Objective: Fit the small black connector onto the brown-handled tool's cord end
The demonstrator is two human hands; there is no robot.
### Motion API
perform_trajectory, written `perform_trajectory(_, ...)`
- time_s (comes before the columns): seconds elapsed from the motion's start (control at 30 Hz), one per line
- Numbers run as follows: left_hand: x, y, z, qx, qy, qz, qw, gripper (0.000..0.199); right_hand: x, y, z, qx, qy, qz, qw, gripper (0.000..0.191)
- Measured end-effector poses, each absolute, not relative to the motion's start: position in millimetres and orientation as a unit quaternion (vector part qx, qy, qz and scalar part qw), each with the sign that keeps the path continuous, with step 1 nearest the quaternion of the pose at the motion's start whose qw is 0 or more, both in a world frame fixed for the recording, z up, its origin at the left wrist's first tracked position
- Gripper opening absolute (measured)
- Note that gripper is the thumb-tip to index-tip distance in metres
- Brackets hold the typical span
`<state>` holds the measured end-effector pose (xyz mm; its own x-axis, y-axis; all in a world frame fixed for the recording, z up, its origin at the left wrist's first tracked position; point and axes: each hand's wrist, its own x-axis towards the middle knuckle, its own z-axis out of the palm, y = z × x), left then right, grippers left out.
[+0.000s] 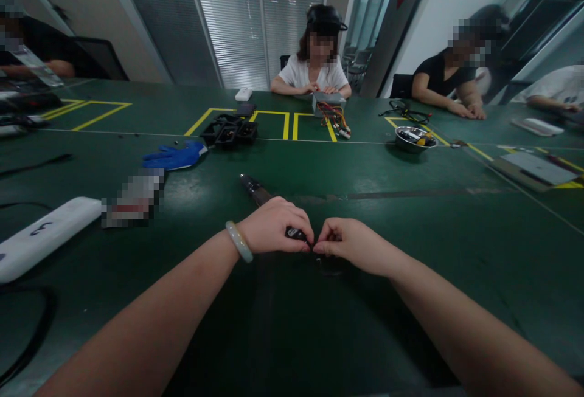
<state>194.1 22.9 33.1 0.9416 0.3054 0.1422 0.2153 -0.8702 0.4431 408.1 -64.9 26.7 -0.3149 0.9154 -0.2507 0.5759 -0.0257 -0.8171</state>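
Green counter (456, 233) below, the left hand (274, 227) pinches a black piece (296, 234); the right hand (353, 242), grip pressed together, meets its end (holding what, I can't tell). Work seems underway, nothing visibly finished.

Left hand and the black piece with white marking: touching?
Touching. The head view shows the black piece held in the left hand, between its thumb and curled fingers.

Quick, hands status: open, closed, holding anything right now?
Left hand: closed, holding a small black object.
Right hand: closed in a pinch; whether it holds anything can't be told.
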Motion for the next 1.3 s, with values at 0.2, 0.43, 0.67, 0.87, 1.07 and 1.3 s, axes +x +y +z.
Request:
perform_trajectory(0.2,193.8,23.9,32.6,0.960,0.133,0.103,0.222,0.015,412.9,-72.1,38.6,-0.576,-0.703,0.377,0.180,0.009)
perform_trajectory(0.43,191.7,26.1,30.4,0.953,0.163,0.105,0.232,0.040,410.0,-76.4,52.3,-0.485,-0.848,0.152,0.149,0.003)
perform_trajectory(0.67,191.9,27.0,29.0,0.954,0.145,0.104,0.242,0.031,410.4,-72.5,45.8,-0.436,-0.885,0.088,0.140,0.006)
perform_trajectory(0.87,192.2,26.4,27.5,0.956,0.129,0.121,0.234,0.027,409.8,-69.7,42.3,-0.426,-0.890,0.096,0.132,0.006)
perform_trajectory(1.07,192.6,26.4,27.8,0.956,0.123,0.125,0.237,0.026,406.1,-73.1,40.8,-0.414,-0.901,0.046,0.121,0.011)
perform_trajectory(1.3,192.9,27.1,26.0,0.954,0.120,0.131,0.242,0.024,398.7,-72.2,47.1,-0.430,-0.897,0.036,0.091,0.007)
